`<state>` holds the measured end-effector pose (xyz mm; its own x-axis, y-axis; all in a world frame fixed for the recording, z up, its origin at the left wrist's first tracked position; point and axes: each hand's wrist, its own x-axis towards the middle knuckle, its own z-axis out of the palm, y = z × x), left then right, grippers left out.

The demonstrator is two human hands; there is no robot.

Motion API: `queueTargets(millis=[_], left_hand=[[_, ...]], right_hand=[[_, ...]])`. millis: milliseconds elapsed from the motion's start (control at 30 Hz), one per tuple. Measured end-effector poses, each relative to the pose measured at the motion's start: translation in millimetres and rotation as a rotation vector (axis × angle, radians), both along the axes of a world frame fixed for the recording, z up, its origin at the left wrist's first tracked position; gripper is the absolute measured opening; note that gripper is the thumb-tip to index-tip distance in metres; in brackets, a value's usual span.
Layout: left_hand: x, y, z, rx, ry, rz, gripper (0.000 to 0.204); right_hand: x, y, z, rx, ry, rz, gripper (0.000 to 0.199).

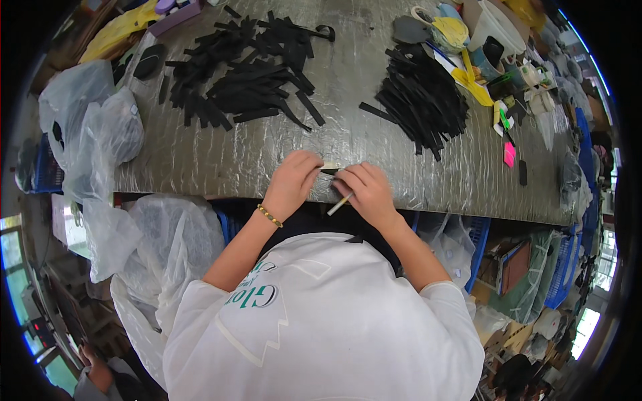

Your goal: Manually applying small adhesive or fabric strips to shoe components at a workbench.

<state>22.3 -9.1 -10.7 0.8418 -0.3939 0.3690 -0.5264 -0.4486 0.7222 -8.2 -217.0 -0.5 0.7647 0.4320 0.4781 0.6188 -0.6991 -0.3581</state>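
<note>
At the near edge of the table, my left hand (pixel 292 182) is closed, with its fingertips pinched at one end of a short black strip (pixel 328 171). A pale, flat, ruler-like piece (pixel 330 165) lies along the strip. My right hand (pixel 368 190) is closed too, its fingertips at the strip's other end. From under its fingers a thin pale stick (pixel 340 204), perhaps a pen, slants toward me. My fingers hide most of the strip and part of the stick. Beyond my hands lie a loose heap of black strips (pixel 257 90) on the left and a neater pile (pixel 422 100) on the right.
Clear plastic bags (pixel 100 127) hang over the table's left edge, near a dark oval object (pixel 150 61). Tubs, a yellow strip (pixel 473 85) and a pink piece (pixel 509 154) crowd the right side. Blue crates (pixel 479 247) stand below the table.
</note>
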Motion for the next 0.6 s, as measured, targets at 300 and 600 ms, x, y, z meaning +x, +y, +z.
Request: queueTargets(millis=[300,600], left_hand=[[4,14,-1,0.032,-0.021,-0.029,0.017],[16,23,7,0.139,-0.029,-0.178,0.025]], right_hand=[[1,4,-9,-0.018,0.039,-0.02,0.021],[23,3,-11,0.246,0.177,-0.072,0.019]])
